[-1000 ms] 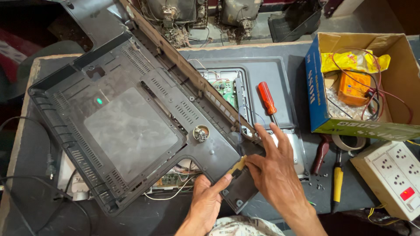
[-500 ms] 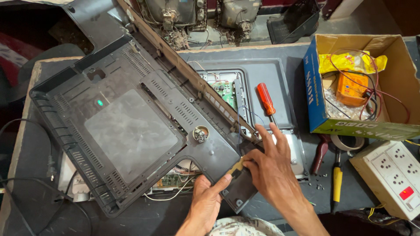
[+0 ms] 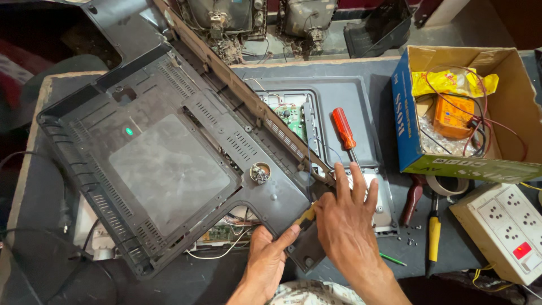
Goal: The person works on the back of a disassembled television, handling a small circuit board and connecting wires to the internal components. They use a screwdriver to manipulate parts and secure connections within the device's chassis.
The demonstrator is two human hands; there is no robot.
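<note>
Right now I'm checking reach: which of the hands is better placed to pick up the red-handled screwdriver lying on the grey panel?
Probably the right hand: its fingertips lie just below the red-handled screwdriver. The left hand sits lower, gripping the edge of the black plastic back cover.

We find open bench at six o'clock; the tilted back cover (image 3: 169,169) blocks nine, the cardboard box (image 3: 463,113) two

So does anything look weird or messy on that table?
Yes. The big black back cover sits crooked, lifted off the grey chassis so circuit boards and wires show underneath. Both hands, left and right, hold its lower corner. Tiny loose screws are scattered beside the yellow-handled tool.
</note>
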